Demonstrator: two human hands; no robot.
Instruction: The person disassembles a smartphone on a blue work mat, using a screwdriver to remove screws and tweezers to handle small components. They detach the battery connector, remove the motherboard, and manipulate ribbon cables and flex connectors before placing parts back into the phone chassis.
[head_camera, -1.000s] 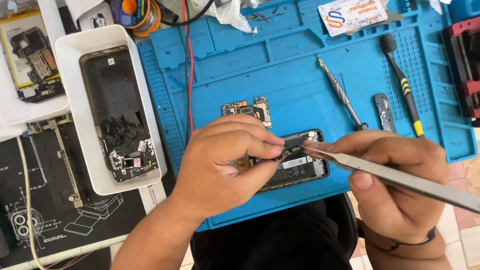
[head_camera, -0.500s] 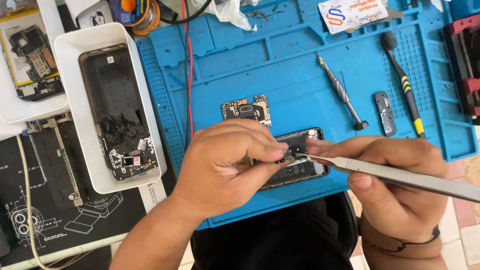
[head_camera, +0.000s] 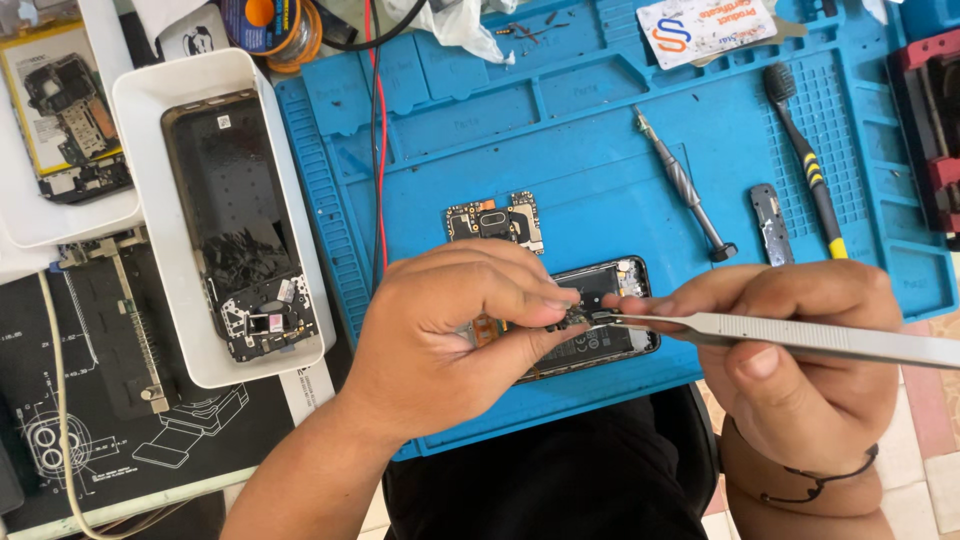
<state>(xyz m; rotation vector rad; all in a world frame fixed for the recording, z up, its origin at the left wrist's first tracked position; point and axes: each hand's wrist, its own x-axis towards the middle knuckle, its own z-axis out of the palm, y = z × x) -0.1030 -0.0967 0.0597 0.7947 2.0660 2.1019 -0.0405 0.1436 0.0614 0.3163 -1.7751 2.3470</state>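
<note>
An opened black phone (head_camera: 605, 320) lies on the blue repair mat (head_camera: 560, 150) near its front edge. My left hand (head_camera: 450, 330) rests over the phone's left part, thumb and forefinger pinching a small part at its middle. My right hand (head_camera: 800, 370) grips long metal tweezers (head_camera: 800, 338) whose tips meet that same small part at my left fingertips. A loose circuit board (head_camera: 495, 218) lies just behind the phone.
A screwdriver (head_camera: 685, 185), a small metal plate (head_camera: 768, 222) and a black brush (head_camera: 805, 150) lie on the mat at right. A white tray (head_camera: 290, 200) at left holds a stripped phone frame. Another tray with a board stands far left, and a red wire crosses the mat.
The tweezer tips have edged slightly left toward my left fingertips. Both hands otherwise stay in place over the phone.
</note>
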